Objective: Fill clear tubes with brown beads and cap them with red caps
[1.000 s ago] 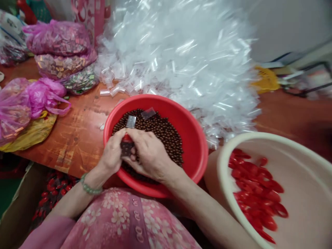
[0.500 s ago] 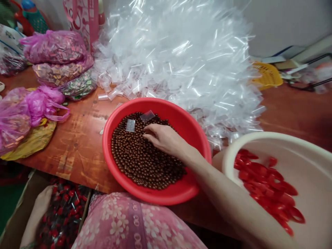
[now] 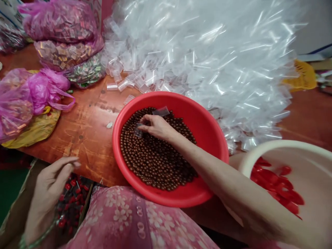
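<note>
In a red basin (image 3: 215, 148) of shiny brown beads (image 3: 155, 162), my right hand (image 3: 157, 127) reaches in from the right. Its thumb and fingertips pinch a small clear plastic tube (image 3: 138, 131) that lies on the beads. A second clear tube (image 3: 161, 111) rests on the beads just behind the hand. My left hand (image 3: 50, 183) hovers over a box at the lower left, its fingers stretched forward and the thumb a little apart, with nothing visible in it. Inside that box are clear pieces with red caps (image 3: 74, 197), partly hidden by the hand.
A large heap of clear plastic tubes (image 3: 197, 52) covers the back of the wooden table (image 3: 90, 121). Pink bags of small pieces (image 3: 64, 24) stand at left, beside a yellow bag (image 3: 36, 129). On the right are a cream tub (image 3: 311, 148) with red parts (image 3: 275, 183) and a yellow basket (image 3: 302, 76).
My left hand has risen out of the box of red-capped pieces. My right hand has reached the nearer clear tube and closed on it. The view has shifted slightly.
</note>
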The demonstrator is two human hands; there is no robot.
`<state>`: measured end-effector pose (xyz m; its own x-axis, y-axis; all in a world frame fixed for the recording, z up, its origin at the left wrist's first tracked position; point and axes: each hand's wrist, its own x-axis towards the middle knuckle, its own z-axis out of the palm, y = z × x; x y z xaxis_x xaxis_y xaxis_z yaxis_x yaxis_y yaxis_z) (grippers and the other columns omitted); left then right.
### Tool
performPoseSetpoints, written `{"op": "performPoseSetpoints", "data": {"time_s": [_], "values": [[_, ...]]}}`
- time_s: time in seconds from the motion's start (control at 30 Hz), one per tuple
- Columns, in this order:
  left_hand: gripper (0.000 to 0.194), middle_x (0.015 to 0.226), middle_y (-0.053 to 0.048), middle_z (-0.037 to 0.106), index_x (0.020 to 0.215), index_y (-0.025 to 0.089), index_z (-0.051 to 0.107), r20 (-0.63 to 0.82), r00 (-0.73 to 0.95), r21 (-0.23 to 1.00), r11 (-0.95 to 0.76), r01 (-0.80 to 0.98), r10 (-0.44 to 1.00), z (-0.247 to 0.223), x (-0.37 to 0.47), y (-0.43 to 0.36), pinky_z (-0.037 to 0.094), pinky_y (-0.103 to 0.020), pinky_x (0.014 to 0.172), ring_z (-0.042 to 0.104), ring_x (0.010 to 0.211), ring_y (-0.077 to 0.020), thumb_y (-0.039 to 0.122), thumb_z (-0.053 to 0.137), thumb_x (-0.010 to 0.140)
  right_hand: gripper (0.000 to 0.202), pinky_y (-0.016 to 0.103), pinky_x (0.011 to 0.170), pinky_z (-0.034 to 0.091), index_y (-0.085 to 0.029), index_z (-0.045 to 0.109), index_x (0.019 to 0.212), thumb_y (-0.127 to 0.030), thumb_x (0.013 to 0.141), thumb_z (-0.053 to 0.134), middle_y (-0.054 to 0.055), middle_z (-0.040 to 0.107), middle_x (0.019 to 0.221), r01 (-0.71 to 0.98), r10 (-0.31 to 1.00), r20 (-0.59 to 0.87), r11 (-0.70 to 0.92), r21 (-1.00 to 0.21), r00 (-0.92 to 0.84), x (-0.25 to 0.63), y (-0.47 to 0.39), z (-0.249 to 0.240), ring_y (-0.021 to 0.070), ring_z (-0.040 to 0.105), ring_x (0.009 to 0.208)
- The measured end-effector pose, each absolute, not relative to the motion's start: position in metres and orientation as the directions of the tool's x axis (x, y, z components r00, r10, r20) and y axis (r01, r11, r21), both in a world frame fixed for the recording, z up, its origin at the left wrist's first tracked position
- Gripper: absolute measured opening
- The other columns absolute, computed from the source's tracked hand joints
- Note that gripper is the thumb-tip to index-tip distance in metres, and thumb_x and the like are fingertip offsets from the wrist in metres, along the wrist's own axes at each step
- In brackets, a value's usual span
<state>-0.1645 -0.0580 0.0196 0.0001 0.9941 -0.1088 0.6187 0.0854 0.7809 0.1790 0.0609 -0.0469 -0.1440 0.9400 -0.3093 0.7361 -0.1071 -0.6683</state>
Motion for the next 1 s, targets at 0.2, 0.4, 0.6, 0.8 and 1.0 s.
{"op": "performPoseSetpoints", "data": {"time_s": [0.2,0.4,0.6,0.8,1.0], "values": [[0.023,0.093,-0.007,0.074,0.105,0.015,0.067,0.437,0.371,0.785,-0.549,0.288,0.819,-0.004,-0.067,-0.023,0.055,-0.026,0.084,0.069,0.089,-0.0141,0.006,0.053,0.088,0.008,0.024,0.056,0.041,-0.016,0.066,0.073,-0.024,0.072,0.068,-0.001,0.064,0.065,0.526,0.870,-0.476,-0.347,-0.777,-0.129,0.174,0.031,-0.056,0.0113,0.051,0.058],[0.033,0.110,-0.013,0.071,0.117,0.012,0.060,0.452,0.559,0.694,-0.668,0.270,0.695,-0.009,-0.050,-0.011,0.055,-0.037,0.095,0.066,0.105,-0.0195,0.004,0.052,0.086,0.012,0.022,0.049,0.045,-0.016,0.063,0.064,-0.022,0.061,0.074,0.000,0.062,0.058,0.214,0.724,-0.665,-0.631,-0.746,-0.182,0.174,0.017,-0.059,0.0094,0.052,0.051],[0.051,0.131,-0.021,0.060,0.129,0.006,0.053,0.245,0.722,0.550,-0.706,0.446,0.647,0.005,-0.046,-0.009,0.037,-0.059,0.113,0.042,0.138,-0.0368,0.024,0.065,0.083,0.010,0.019,0.047,0.048,-0.015,0.064,0.067,-0.016,0.059,0.069,0.001,0.065,0.061,-0.005,0.605,-0.741,-0.776,-0.631,-0.292,0.172,0.015,-0.057,0.0085,0.056,0.050],[0.066,0.139,-0.020,0.057,0.137,0.007,0.049,0.078,0.725,0.477,-0.664,0.576,0.684,0.004,-0.039,-0.002,0.020,-0.067,0.118,0.036,0.142,-0.0394,0.033,0.072,0.080,0.005,0.020,0.046,0.046,-0.016,0.061,0.067,-0.017,0.063,0.059,-0.001,0.061,0.059,-0.133,0.604,-0.703,-0.785,-0.604,-0.375,0.168,0.014,-0.048,0.0078,0.050,0.046],[0.045,0.137,-0.012,0.061,0.132,0.017,0.058,0.171,0.740,0.453,-0.718,0.528,0.651,0.001,-0.027,0.010,0.029,-0.063,0.115,0.045,0.137,-0.0358,0.030,0.064,0.088,0.007,0.021,0.048,0.045,-0.018,0.058,0.070,-0.022,0.064,0.057,-0.002,0.057,0.061,-0.180,0.658,-0.647,-0.741,-0.647,-0.385,0.163,0.006,-0.043,0.0088,0.049,0.049]]}}
